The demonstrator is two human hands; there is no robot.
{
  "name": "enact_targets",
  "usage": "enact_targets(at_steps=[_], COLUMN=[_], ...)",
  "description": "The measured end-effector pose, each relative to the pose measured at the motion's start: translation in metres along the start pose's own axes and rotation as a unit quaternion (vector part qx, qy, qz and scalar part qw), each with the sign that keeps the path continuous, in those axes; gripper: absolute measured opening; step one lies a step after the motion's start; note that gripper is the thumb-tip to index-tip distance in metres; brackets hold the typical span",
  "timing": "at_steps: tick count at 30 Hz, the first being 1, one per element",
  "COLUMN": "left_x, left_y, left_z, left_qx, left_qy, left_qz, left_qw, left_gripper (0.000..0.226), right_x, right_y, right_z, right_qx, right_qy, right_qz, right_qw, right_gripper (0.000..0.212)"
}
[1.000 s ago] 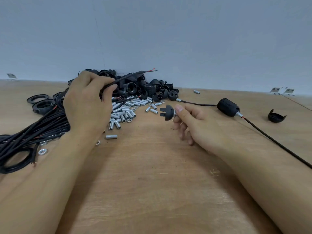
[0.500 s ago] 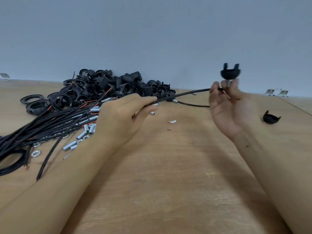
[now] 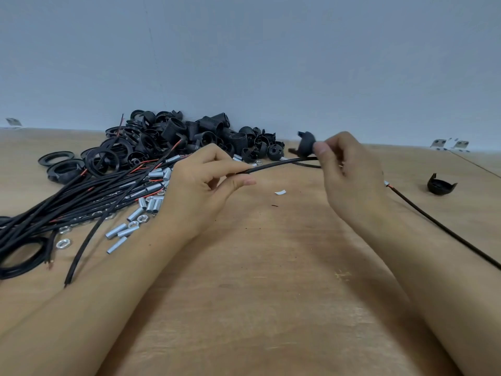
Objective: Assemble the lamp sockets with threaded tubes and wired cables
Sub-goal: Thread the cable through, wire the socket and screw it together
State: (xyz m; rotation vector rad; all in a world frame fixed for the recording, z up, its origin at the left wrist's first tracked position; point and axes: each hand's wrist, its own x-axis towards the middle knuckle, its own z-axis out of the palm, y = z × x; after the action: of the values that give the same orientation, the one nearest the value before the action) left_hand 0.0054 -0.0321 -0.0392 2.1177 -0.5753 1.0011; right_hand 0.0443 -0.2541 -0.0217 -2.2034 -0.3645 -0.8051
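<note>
A black cable [image 3: 273, 165] is pinched by the left hand [image 3: 200, 185], a socket cap [image 3: 306, 142] by the right hand [image 3: 349, 175] (fingers curled); misaligned, the cable's end could miss the cap's hole.

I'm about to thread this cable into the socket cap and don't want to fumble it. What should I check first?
1. Left hand grip on the cable: ok, pinched between thumb and fingers.
2. Right hand grip on the socket cap: ok, held at fingertips.
3. Cable end at the cap's hole: cannot tell, hidden behind the right hand.
4. Threaded tube already fitted to the cap: cannot tell.
5. Spare threaded tubes near the left hand: ok.
</note>
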Motion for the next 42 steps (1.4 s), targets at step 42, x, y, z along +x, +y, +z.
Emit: enact_targets(at_steps=[42], left_x=[0.001], left_y=[0.011], left_z=[0.02], left_qx=[-0.416], left_qy=[-0.049], left_qz=[-0.42], left_qw=[0.805], left_gripper=[0.061], right_x=[-0.016], right_y=[-0.01], right_z=[0.013], right_qx=[0.157], right_qy=[0.024], right_qz=[-0.143], right_qw=[0.977], right_gripper=[0.012])
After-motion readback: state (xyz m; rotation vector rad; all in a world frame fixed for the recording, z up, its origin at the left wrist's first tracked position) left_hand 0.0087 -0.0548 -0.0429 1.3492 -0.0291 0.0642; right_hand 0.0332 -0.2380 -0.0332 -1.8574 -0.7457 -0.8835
